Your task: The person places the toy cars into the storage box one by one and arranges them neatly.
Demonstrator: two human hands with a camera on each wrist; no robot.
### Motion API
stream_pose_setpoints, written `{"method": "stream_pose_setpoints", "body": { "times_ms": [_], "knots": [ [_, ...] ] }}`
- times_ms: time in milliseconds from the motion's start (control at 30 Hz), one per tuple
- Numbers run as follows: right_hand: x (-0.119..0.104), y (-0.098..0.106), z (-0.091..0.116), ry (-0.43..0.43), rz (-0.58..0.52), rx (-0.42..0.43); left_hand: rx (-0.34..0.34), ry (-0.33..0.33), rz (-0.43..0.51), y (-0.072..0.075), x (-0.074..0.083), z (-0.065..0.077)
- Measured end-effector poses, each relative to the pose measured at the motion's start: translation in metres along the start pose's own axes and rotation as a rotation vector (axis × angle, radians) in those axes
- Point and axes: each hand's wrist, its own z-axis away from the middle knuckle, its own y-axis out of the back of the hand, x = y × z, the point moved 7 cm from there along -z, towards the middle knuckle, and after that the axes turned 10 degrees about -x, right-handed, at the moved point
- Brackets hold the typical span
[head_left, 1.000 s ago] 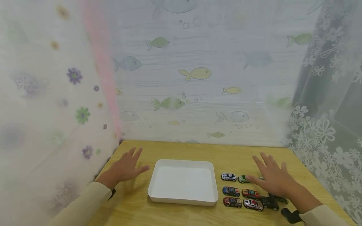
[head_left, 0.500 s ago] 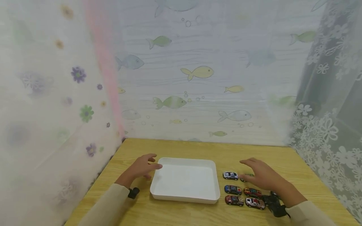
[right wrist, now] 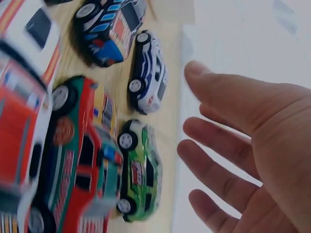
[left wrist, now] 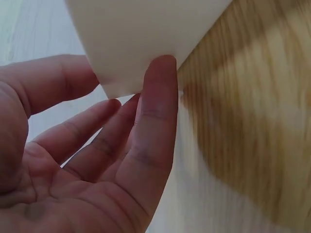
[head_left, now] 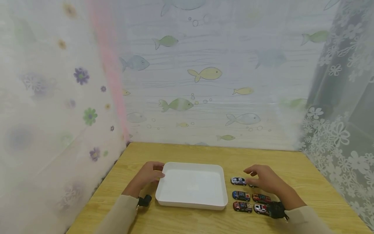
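On my feed the left hand (head_left: 146, 174) pinches the side wall of the white tray (head_left: 191, 187), which lies between both hands. I have the right hand (head_left: 266, 177) hovering, thumb and fingertips apart, just beside the white toy car (head_left: 238, 181) and green toy car (right wrist: 141, 170); more toy cars (head_left: 241, 196) sit near its wrist.

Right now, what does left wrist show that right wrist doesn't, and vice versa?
Left wrist only: the left hand, fingers at a corner of the white tray.
Right wrist only: the right hand and several toy cars, including a green car and a white-and-blue car.
Both: wooden tabletop. A pale piece atop right wrist's frame may be the tray too.
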Motion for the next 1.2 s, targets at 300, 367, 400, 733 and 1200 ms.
{"method": "stream_pose_setpoints", "body": {
  "times_ms": [300, 367, 400, 733, 1200],
  "knots": [
    [0.003, -0.019, -0.011, -0.062, -0.054, -0.021, -0.025, 0.0, 0.073, -0.003, -0.003, 0.004],
    [0.003, -0.022, -0.012, -0.08, -0.066, -0.029, -0.04, 0.009, 0.086, -0.004, -0.003, 0.005],
    [0.003, -0.023, -0.012, -0.082, -0.065, -0.03, -0.045, 0.015, 0.089, -0.004, -0.003, 0.005],
    [0.008, -0.028, -0.021, -0.098, -0.02, -0.007, -0.129, 0.046, 0.12, -0.006, -0.006, 0.009],
    [-0.011, -0.012, -0.023, -0.037, 0.015, 0.051, -0.243, 0.037, 0.186, -0.009, -0.01, 0.008]
  ]
}}
